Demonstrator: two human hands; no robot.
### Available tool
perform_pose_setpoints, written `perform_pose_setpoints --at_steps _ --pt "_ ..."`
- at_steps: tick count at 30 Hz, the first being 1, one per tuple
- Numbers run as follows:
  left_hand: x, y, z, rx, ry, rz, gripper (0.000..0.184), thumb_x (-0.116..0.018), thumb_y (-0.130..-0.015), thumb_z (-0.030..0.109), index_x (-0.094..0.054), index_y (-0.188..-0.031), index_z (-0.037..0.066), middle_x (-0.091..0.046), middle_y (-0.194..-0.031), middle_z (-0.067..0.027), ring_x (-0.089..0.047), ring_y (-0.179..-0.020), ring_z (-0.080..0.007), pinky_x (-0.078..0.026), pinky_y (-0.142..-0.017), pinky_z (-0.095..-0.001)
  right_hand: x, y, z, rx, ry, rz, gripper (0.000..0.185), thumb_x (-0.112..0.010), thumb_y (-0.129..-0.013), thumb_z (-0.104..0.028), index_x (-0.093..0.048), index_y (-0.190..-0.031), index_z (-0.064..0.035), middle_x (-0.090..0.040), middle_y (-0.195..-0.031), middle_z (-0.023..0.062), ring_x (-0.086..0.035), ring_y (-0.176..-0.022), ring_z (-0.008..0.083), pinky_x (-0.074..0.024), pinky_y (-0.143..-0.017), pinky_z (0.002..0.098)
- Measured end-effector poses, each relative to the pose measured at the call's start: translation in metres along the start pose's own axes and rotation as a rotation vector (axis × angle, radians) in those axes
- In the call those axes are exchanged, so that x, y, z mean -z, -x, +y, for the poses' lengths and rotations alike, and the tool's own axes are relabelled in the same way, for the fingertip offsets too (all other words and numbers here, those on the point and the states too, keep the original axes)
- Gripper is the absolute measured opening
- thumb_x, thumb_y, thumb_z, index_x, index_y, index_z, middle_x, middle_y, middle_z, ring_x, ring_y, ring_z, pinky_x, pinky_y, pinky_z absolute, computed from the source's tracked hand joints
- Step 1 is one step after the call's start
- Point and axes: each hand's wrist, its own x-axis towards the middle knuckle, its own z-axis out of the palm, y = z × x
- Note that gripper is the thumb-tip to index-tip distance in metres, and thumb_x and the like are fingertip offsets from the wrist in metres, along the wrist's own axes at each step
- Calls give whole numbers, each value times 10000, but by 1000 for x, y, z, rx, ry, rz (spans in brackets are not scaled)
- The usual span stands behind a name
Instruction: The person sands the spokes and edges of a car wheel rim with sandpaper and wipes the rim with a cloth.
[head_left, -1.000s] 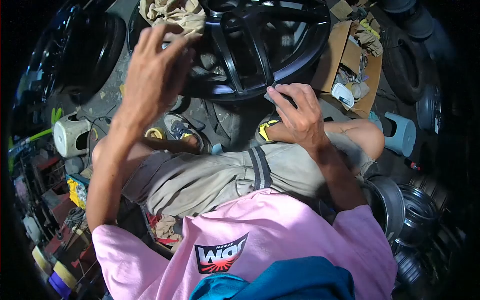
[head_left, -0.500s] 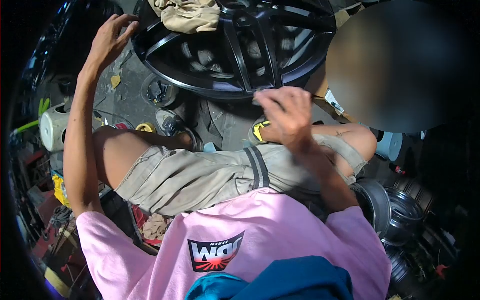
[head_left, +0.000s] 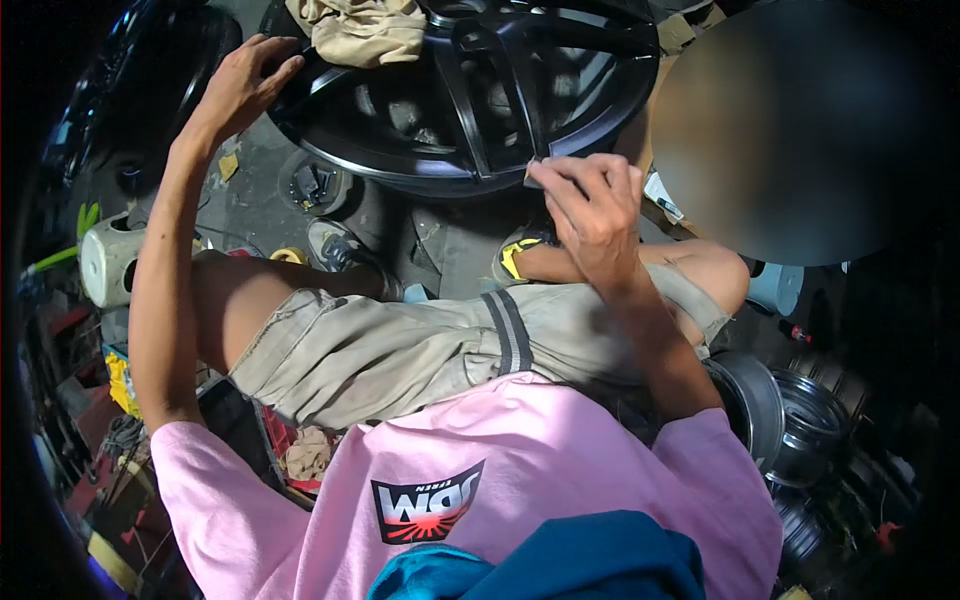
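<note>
A black spoked wheel rim [head_left: 460, 180] lies face up at the top centre. My left hand [head_left: 245, 85] rests at its left edge, fingers apart and curved, with nothing in them. Bunched on the upper left of the rim is a beige cloth [head_left: 365, 35]. My right hand [head_left: 598, 205] is at the rim's near edge, right of centre, thumb and fingers pinched on a small dark flat piece [head_left: 534, 176]. The piece is mostly hidden by the fingers, and its tip is at the rim's lip.
A round container [head_left: 318, 185] stands on the floor below the rim's left side. White stool [head_left: 108, 262] at left, blue stool [head_left: 777, 288] at right. More wheel rims [head_left: 808, 415] lie at lower right. A large blurred patch covers the upper right.
My left hand has moved left, from over the cloth to the rim's left edge. My right hand shifted left along the near edge, then back right. The blurred patch has appeared.
</note>
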Motion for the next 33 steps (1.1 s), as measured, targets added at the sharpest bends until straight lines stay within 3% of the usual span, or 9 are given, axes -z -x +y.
perform_pose_setpoints --at_steps 4,9,14,18,23,25,29,31,33 --pt "-5 -6 14 22 -65 -33 519 -672 -1091 373 -674 -1406 -39 -704 -1373 -232 -693 -1253 -409 -545 -1074 -451 -28 2 -20 48 -96 43 444 -819 -733 -84 -813 -1175 -122 -743 -1146 -33 -623 -1005 228 -429 -893 406" --pt "-5 -7 25 85 -161 -84 683 -695 -1057 515 -639 -1446 -44 -684 -1432 -259 -666 -1332 -410 -532 -1123 -461 -5 10 -2 -5 12 5 353 -802 -841 -108 -804 -1195 -101 -727 -1178 -24 -608 -1051 229 -424 -927 422" --pt "-6 -15 49 133 -119 -165 1164 -845 -823 726 -475 -1577 -80 -565 -1559 -313 -560 -1462 -424 -463 -1217 -472 -15 -25 1 -124 -54 -7 347 -843 -836 -91 -809 -1182 -111 -725 -1132 -11 -607 -1082 252 -434 -933 421" --pt "-28 -3 30 64 -174 -31 1166 -865 -830 682 -415 -1612 -57 -530 -1599 -285 -542 -1473 -425 -448 -1235 -478 -9 2 -15 -202 -55 39 316 -838 -858 -71 -813 -1168 -123 -722 -1107 -6 -607 -1081 254 -438 -936 429" --pt "-33 -16 31 94 -180 -138 1158 -864 -827 685 -428 -1594 -66 -545 -1576 -292 -541 -1474 -423 -449 -1231 -477 -14 -11 -7 -237 -50 57 306 -831 -877 -86 -813 -1179 -126 -714 -1104 4 -601 -1067 258 -436 -924 431" --pt "-44 -15 26 -33 -171 82 1050 -862 -792 733 -551 -1381 -78 -653 -1373 -308 -641 -1318 -450 -526 -1113 -491 -20 -33 3 -238 -42 64 261 -818 -900 -97 -820 -1159 -124 -700 -1077 14 -597 -1070 268 -434 -918 432" --pt "-41 -10 24 -49 -141 158 1061 -851 -788 756 -557 -1367 -83 -656 -1365 -313 -649 -1306 -450 -526 -1116 -497 -1 -32 13 -242 -198 -36 178 -785 -938 -69 -826 -1112 -71 -681 -1024 79 -640 -946 282 -510 -824 417" --pt "-25 -17 36 104 -197 -131 1193 -854 -817 714 -421 -1592 -83 -561 -1553 -316 -550 -1468 -421 -454 -1228 -475 13 -25 12 -364 -299 -22 177 -751 -990 -49 -805 -1157 -29 -690 -968 121 -700 -814 246 -539 -704 367" --pt "-34 -21 25 115 -186 -169 1225 -843 -806 745 -416 -1600 -86 -564 -1550 -322 -554 -1465 -423 -446 -1240 -476 30 -30 2 -732 -524 -122 178 -734 -1038 -74 -773 -1203 -18 -727 -1019 89 -712 -807 154 -550 -675 308"
